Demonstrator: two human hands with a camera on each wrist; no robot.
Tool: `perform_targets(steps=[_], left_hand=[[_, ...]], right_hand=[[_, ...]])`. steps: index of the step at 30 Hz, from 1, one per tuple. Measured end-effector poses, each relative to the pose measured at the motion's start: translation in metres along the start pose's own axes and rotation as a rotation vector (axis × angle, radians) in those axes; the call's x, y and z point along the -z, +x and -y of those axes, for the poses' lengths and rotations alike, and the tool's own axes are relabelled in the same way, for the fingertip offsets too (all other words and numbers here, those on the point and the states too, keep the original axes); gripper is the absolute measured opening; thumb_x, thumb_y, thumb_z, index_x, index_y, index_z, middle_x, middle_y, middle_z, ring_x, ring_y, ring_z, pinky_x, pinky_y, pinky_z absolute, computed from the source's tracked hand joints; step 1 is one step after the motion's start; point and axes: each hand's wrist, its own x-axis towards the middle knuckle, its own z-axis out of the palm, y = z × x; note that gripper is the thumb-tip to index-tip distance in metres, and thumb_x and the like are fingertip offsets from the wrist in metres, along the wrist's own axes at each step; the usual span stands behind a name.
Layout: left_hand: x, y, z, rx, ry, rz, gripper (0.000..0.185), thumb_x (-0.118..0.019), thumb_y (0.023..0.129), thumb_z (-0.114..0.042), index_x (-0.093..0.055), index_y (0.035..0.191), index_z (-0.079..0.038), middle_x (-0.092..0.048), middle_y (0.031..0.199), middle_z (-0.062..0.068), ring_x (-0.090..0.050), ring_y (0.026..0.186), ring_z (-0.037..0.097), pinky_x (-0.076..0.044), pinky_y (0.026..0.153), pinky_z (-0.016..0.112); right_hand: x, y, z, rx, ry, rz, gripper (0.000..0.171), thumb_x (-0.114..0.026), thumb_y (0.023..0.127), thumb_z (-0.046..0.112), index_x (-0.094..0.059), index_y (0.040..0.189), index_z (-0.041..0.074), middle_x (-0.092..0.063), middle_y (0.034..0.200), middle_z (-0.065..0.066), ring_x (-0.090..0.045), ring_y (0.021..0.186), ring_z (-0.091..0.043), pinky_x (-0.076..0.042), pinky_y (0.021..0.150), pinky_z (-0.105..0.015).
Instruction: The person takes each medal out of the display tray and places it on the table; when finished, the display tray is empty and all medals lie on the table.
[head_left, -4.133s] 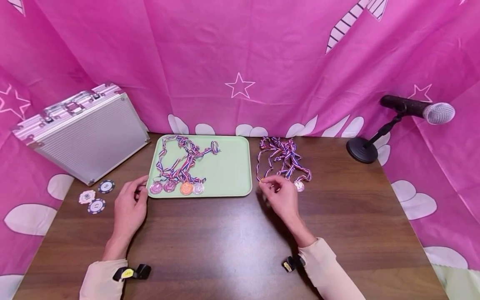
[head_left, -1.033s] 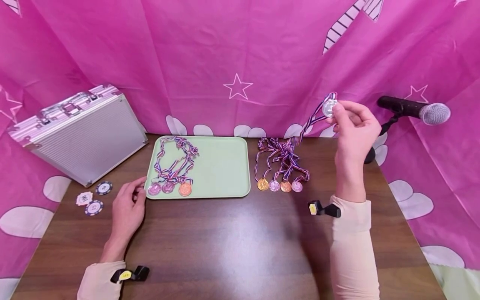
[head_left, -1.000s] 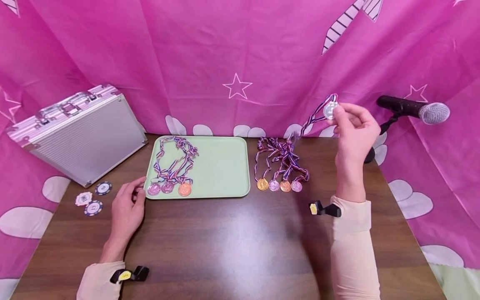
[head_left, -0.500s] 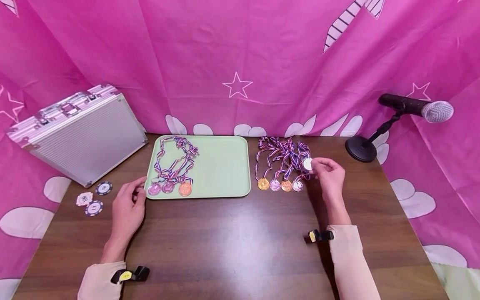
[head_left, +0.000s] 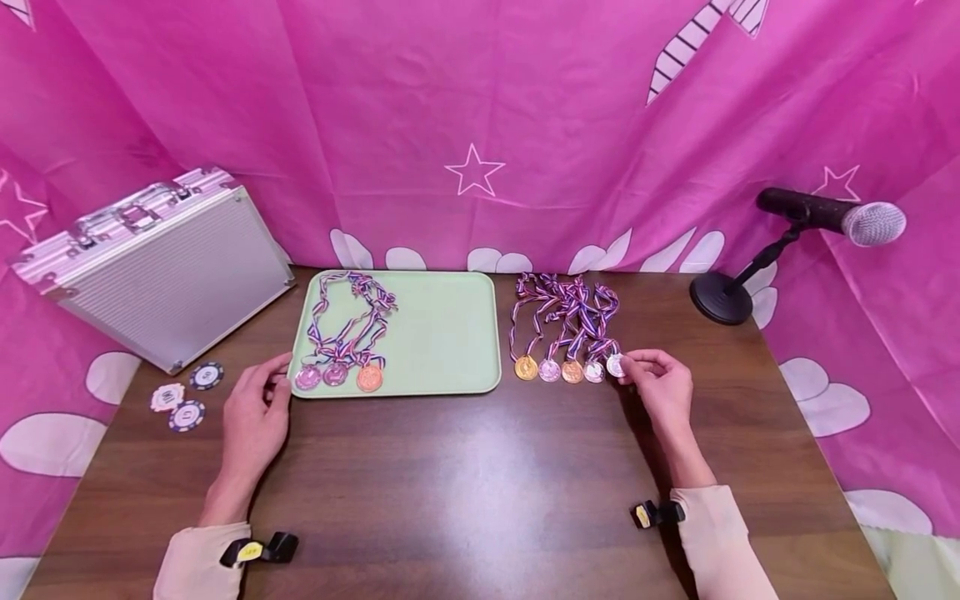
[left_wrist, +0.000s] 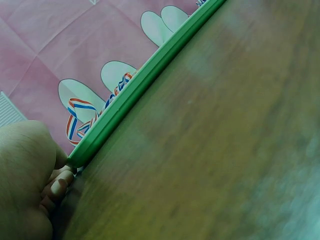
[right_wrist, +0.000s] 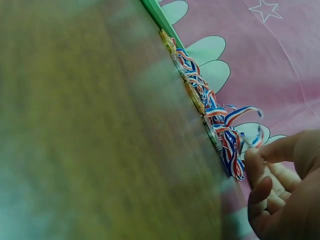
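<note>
At the right end of a row of medals on the table, my right hand [head_left: 662,385] pinches a silver medal [head_left: 615,365] between thumb and fingertips. Left of it in that row lie another silver medal [head_left: 594,371], a bronze one [head_left: 572,372], a silver one [head_left: 550,370] and a gold one [head_left: 525,367], their striped ribbons [head_left: 573,304] bunched behind. My left hand [head_left: 257,414] holds the left edge of a pale green tray [head_left: 442,333], its thumb at the rim in the left wrist view. On the tray are a bronze medal [head_left: 370,378] and two pinkish-silver medals [head_left: 321,376] with tangled ribbons.
A silver case [head_left: 165,275] stands at the back left, with poker chips [head_left: 187,415] in front of it. A microphone [head_left: 825,215] on a black stand [head_left: 722,297] is at the back right. A pink curtain [head_left: 390,125] hangs behind the wooden table [head_left: 480,500].
A silver medal left the tray in my right hand. It was raised near the microphone, then came down to the right end of the row. My left hand stayed at the tray.
</note>
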Motion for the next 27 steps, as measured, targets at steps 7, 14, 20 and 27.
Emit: perform_targets(steps=[7,14,20,27], left_hand=[[0.0,0.0,0.0,0.014,0.002,0.003,0.037,-0.06,0.108,0.0,-0.072,0.142,-0.001,-0.068,0.117,0.019,-0.049,0.093,0.009,-0.037,0.082,0.022],[0.001,0.001,0.0,0.029,0.023,0.02,0.037,-0.057,0.109,-0.003,-0.071,0.143,-0.001,-0.067,0.119,0.019,-0.051,0.096,0.016,-0.037,0.083,0.024],[0.002,0.001,0.0,0.025,0.018,0.02,0.036,-0.058,0.109,-0.002,-0.072,0.143,0.0,-0.067,0.119,0.019,-0.051,0.096,0.015,-0.037,0.082,0.024],[0.001,0.0,-0.001,0.028,0.017,0.021,0.037,-0.058,0.109,-0.002,-0.071,0.143,0.0,-0.067,0.119,0.019,-0.051,0.096,0.014,-0.037,0.083,0.024]], right_hand=[[0.004,-0.002,-0.006,0.084,-0.23,0.01,0.023,-0.084,0.099,0.012,-0.08,0.109,-0.009,-0.081,0.084,-0.009,-0.067,0.061,0.006,-0.051,0.062,-0.013],[0.003,0.0,-0.016,0.208,-0.432,-0.092,0.017,-0.085,0.093,0.016,-0.083,0.096,0.0,-0.081,0.083,-0.011,-0.062,0.062,0.004,-0.045,0.068,-0.017],[0.001,0.001,-0.019,0.244,-0.466,-0.128,0.015,-0.085,0.092,0.016,-0.083,0.094,0.001,-0.08,0.083,-0.014,-0.06,0.063,0.002,-0.043,0.068,-0.018],[-0.001,-0.002,-0.019,0.203,-0.317,-0.192,0.01,-0.083,0.095,0.008,-0.083,0.098,-0.002,-0.077,0.075,-0.004,-0.058,0.057,0.012,-0.045,0.06,-0.01]])
